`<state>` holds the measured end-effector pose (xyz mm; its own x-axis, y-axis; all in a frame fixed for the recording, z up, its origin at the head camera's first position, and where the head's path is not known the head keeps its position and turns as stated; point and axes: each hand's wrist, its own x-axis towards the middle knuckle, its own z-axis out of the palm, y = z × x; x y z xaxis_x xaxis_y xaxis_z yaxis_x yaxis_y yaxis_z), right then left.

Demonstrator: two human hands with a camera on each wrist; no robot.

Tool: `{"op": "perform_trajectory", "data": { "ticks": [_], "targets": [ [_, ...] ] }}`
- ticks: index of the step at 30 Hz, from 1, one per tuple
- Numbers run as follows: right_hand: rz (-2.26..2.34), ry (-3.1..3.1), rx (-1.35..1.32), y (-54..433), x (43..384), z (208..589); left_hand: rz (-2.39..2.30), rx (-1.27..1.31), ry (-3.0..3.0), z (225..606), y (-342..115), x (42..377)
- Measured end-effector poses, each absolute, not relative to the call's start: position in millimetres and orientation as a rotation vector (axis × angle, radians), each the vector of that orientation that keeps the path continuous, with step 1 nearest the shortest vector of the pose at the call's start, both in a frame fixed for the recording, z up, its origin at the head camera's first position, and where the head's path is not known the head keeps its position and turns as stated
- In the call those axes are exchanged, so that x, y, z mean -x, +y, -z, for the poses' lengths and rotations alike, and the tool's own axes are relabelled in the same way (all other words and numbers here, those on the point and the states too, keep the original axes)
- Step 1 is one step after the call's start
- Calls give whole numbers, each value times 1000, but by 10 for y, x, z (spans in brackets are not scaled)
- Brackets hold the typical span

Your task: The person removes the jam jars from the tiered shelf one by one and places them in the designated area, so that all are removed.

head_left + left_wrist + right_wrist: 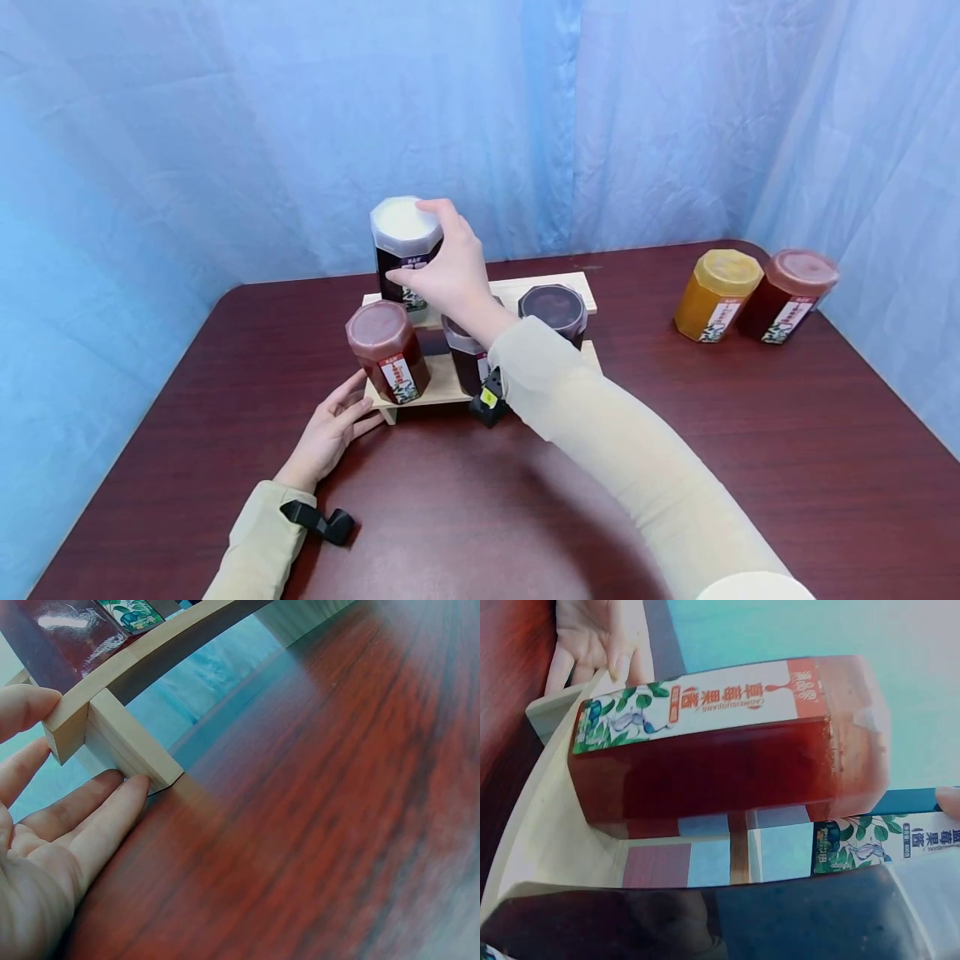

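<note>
My right hand (453,267) grips a tall octagonal jar of dark purple jam (386,267) with a whitish lid. Its thumb lies across the front and fingers reach over the far side of the lid. The jar's base is right at the left part of the upper tier of a two-tier wooden rack (517,287). At the rack's lower left end, my left hand (322,437) has its fingers extended, fingertips (139,784) against the end and leg. A red strawberry jam jar (705,765) stands on the lower tier beside that hand.
Behind my right forearm, another dark jar (465,367) stands on the lower tier, and a further dark jar (555,308) is to its right. On the table's far right stand a yellow jar (708,304) and a red-lidded jar (787,296). Blue curtain (487,125) surrounds the table.
</note>
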<state>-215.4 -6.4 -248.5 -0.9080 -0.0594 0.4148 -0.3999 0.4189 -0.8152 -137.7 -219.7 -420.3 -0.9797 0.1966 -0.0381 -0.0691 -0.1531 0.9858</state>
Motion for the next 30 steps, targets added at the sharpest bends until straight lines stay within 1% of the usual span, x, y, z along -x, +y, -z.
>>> {"op": "perform_trajectory", "data": {
  "ticks": [7,17,30],
  "targets": [
    [-1539,-2242,-436,48,2119,2490,-2254,-149,1924,4199,-2207,1374],
    [-1581,-2197,-409,215,2079,2516,-2272,-132,1920,4205,-2203,1342],
    [-1749,-2080,-374,509,2013,2416,-2248,-101,1930,4173,-2198,1355]
  ]
}}
